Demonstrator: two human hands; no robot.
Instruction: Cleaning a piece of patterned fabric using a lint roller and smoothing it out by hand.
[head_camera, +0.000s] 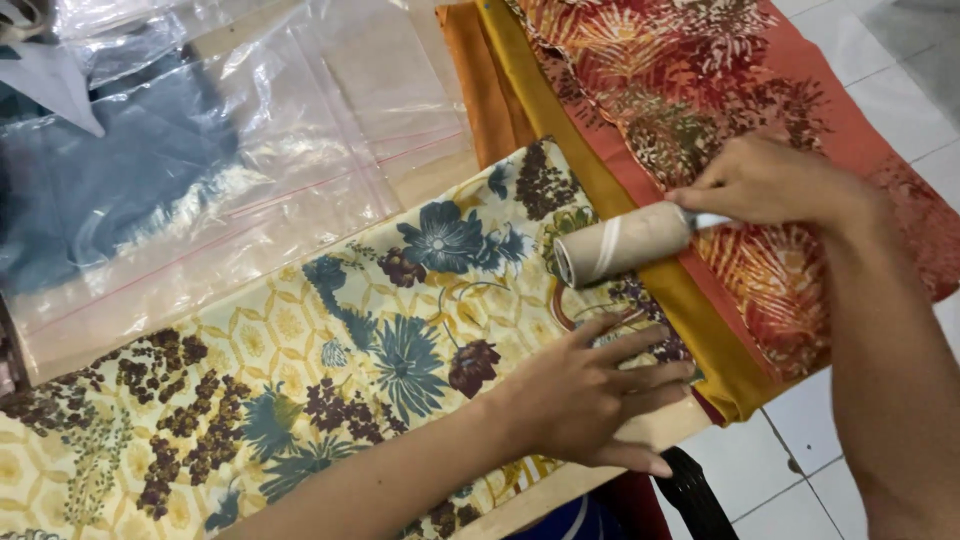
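Right hand fingers clamped on lint roller handle; left hand fingers apart (flat) on floral cloth.

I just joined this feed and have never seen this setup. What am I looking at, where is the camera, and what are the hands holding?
There is no machine: this single picture comes from a camera worn on a person's head, looking down at their own two bare hands. The left hand lies flat on a cream floral cloth spread on the table edge. The right hand grips the handle of a lint roller, which is at that cloth's end. Beside it lie a mustard cloth and an orange patterned cloth. Clear plastic bags lie at the upper left.
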